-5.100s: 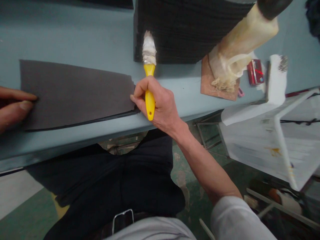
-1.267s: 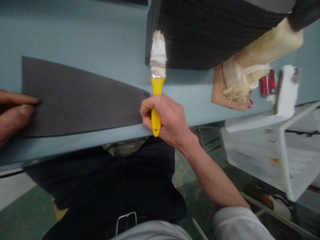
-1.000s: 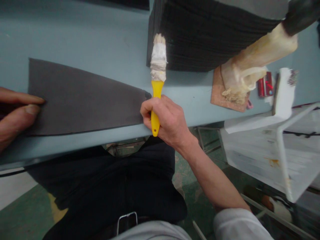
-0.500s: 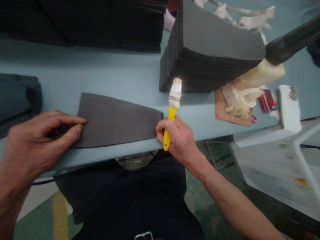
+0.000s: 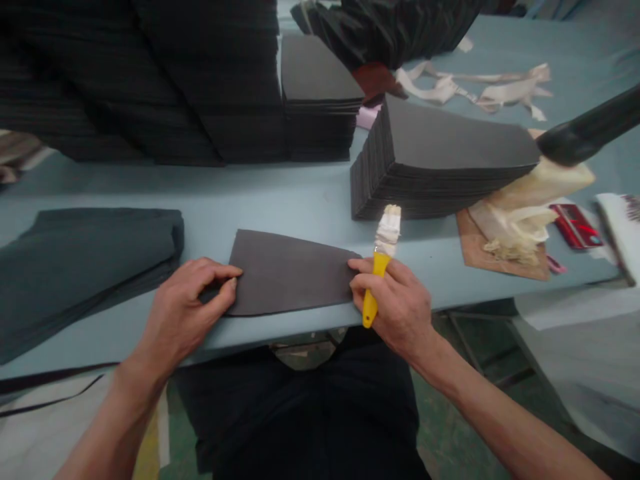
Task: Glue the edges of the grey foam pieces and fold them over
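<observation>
A dark grey, tapered flat panel (image 5: 293, 275) lies near the front edge of the table, its narrow end to the right. My left hand (image 5: 193, 300) pinches the panel's wide left edge between thumb and forefinger. My right hand (image 5: 400, 303) is closed around the yellow handle of a paintbrush (image 5: 379, 270), whose whitened bristles point away from me. The fingertips of that same hand also touch the panel's narrow right end. What the panel is made of, I cannot tell.
A stack of similar grey panels (image 5: 450, 143) stands behind the brush. Taller dark stacks (image 5: 225, 87) fill the back left, and folded dark cloth (image 5: 95, 267) lies at left. To the right are a brown board (image 5: 480, 250), a red box (image 5: 577, 225) and a black tube (image 5: 585, 130).
The view has shifted, so the table things sit lower and further right, and more of the back stacks shows. Both hands keep their hold on the panel and brush.
</observation>
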A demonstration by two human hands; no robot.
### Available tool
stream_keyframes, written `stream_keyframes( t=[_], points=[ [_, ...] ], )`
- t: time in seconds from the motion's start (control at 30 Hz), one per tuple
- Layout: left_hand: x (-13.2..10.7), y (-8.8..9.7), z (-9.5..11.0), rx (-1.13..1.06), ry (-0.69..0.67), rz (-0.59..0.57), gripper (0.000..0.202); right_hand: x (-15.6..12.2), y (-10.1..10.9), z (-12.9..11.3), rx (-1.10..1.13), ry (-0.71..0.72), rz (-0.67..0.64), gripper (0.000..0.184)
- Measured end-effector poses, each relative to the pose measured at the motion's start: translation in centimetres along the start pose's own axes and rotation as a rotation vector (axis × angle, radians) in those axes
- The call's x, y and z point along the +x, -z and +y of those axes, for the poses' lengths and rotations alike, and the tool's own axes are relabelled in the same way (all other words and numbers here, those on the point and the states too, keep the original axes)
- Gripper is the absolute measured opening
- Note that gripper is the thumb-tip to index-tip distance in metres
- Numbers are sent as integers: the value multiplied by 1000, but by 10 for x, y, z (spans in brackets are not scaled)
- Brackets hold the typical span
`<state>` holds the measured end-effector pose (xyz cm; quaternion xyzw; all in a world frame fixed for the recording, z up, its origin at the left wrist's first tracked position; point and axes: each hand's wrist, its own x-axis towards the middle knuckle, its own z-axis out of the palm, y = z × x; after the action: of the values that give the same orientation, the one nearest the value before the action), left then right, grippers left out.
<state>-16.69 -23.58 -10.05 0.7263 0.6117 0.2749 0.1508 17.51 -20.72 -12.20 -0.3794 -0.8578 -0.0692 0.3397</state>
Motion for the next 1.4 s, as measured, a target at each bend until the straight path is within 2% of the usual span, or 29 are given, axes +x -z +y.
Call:
stream_keyframes(
  t=[0.27,0.5,0.8,1.07,1.27,1.4],
  points=[
    [-5,-7,1,109,-83,42,23,7,6,2,-9,45,-86,15],
    [-8,-11,2,283,-168,84,22,5,3,4,21,67,-89,14],
    [-13,-14,9,429,-172,149,17,1,3,5,24,84,-91,12],
    [-16,-17,16,434,-146,212,16,1,4,5,15,112,-111,12],
    [-16,-15,21,407,-122,197,16,-4,3,10,-3,141,-123,14],
    [-16,-14,22,373,-121,185,15,-5,5,11,-11,112,-151,13]
  ],
)
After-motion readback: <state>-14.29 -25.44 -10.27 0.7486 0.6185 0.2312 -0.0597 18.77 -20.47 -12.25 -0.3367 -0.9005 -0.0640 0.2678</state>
